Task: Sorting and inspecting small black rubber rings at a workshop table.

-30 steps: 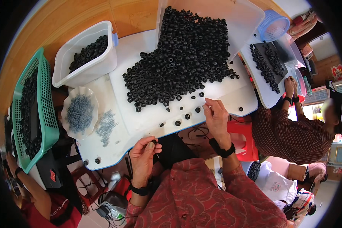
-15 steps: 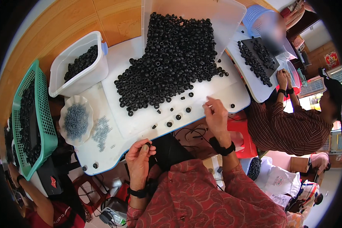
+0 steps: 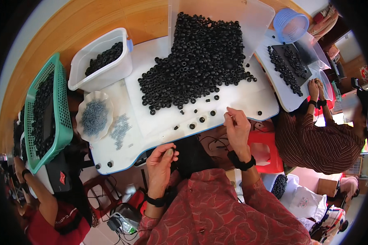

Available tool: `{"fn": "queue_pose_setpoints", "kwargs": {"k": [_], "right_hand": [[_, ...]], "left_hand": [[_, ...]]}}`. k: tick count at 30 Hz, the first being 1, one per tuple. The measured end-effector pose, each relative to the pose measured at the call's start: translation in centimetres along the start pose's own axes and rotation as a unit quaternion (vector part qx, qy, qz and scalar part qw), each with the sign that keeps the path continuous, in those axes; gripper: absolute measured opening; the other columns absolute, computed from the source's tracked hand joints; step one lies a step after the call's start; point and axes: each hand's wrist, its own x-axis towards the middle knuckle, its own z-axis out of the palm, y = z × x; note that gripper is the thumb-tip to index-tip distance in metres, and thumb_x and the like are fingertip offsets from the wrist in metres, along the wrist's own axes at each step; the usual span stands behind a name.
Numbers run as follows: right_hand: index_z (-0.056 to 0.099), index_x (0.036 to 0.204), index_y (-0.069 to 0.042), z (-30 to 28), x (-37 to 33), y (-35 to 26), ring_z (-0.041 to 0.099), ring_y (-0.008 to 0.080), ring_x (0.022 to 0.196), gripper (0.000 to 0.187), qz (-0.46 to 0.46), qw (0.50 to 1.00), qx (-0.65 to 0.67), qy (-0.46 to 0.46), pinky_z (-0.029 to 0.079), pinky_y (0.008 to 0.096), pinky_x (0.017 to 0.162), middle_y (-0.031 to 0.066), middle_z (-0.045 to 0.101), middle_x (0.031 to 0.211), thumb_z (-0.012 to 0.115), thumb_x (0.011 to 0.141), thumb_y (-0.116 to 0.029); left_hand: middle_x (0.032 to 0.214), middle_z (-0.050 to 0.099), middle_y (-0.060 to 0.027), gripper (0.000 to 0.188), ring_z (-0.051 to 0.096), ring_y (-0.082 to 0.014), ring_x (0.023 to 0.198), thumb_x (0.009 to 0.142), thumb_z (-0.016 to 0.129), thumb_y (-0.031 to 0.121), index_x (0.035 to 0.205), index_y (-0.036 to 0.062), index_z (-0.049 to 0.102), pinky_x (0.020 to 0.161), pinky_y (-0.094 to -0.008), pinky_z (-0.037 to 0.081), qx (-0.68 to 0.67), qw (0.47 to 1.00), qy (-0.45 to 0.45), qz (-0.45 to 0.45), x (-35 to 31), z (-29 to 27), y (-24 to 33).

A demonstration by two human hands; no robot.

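My left hand (image 3: pixel 160 165) is closed, thumb against fingers, at the front edge of the white table (image 3: pixel 145 128). A small black ring-shaped part (image 3: pixel 173 149) shows in its fingertips, mostly covered by them. To the right, my right hand (image 3: pixel 238 131) hovers by the same edge with its fingers drawn together; whether anything is in them I cannot make out. Just left of it lie several loose black rings (image 3: pixel 202 119) and smaller black bits (image 3: pixel 176 128). Beyond both hands spreads a large heap of black rings (image 3: pixel 192 65), spilling from a clear plastic bin (image 3: pixel 255 18).
Far left are a white tub (image 3: pixel 79 76) and a green basket (image 3: pixel 63 108), both holding black parts. A scalloped dish (image 3: pixel 109 108) contains small grey pieces, with more grey pieces (image 3: pixel 120 130) beside it. People work at either side; a red stool (image 3: pixel 274 159) stands right of my arm.
The whole view has shifted, so the table sits further right and slightly higher. My right hand's fingers have drawn closer together. The left hand keeps its pinch on the black ring.
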Motion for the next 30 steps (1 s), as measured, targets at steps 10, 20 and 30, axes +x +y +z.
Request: {"fn": "queue_pose_setpoints", "kwargs": {"k": [10, 20, 30], "right_hand": [[0.068, 0.097, -0.002, 1.8, -1.6, -3.7, 0.062, 0.0215, 0.067, 0.014, -0.056, 0.996, 0.039, -0.057, 0.049, 0.0298, 0.058, 0.0122, 0.063, 0.090, 0.067, 0.083, 0.003], [0.066, 0.104, -0.003, 4.3, -0.5, -3.7, 0.062, 0.0268, 0.069, 0.022, -0.113, 0.991, 0.012, -0.068, 0.050, 0.0341, 0.060, 0.0137, 0.060, 0.092, 0.064, 0.084, 0.004], [0.065, 0.108, -0.006, 5.4, 0.2, -3.3, 0.062, 0.0328, 0.072, 0.023, -0.125, 0.987, -0.037, -0.095, 0.051, 0.0403, 0.062, 0.0134, 0.058, 0.091, 0.064, 0.085, -0.003]], "left_hand": [[0.104, 0.066, -0.0070, 0.020, 0.063, -0.0117, 0.085, 0.095, 0.060, 0.004, 0.113, -0.0008, 0.066, 0.072, -0.0222, 0.050, 0.012, 1.000, -0.010, 0.012, -0.7, 0.1, 0.3], [0.100, 0.066, -0.0093, 0.019, 0.066, -0.0147, 0.082, 0.096, 0.058, 0.005, 0.112, -0.0020, 0.064, 0.066, -0.0248, 0.052, -0.029, 1.000, 0.002, 0.008, -2.0, 0.2, 1.1], [0.103, 0.066, -0.0092, 0.020, 0.065, -0.0148, 0.085, 0.096, 0.058, 0.004, 0.114, -0.0022, 0.064, 0.071, -0.0251, 0.052, -0.032, 0.999, -0.010, 0.019, -2.1, 0.3, 0.3]]}}
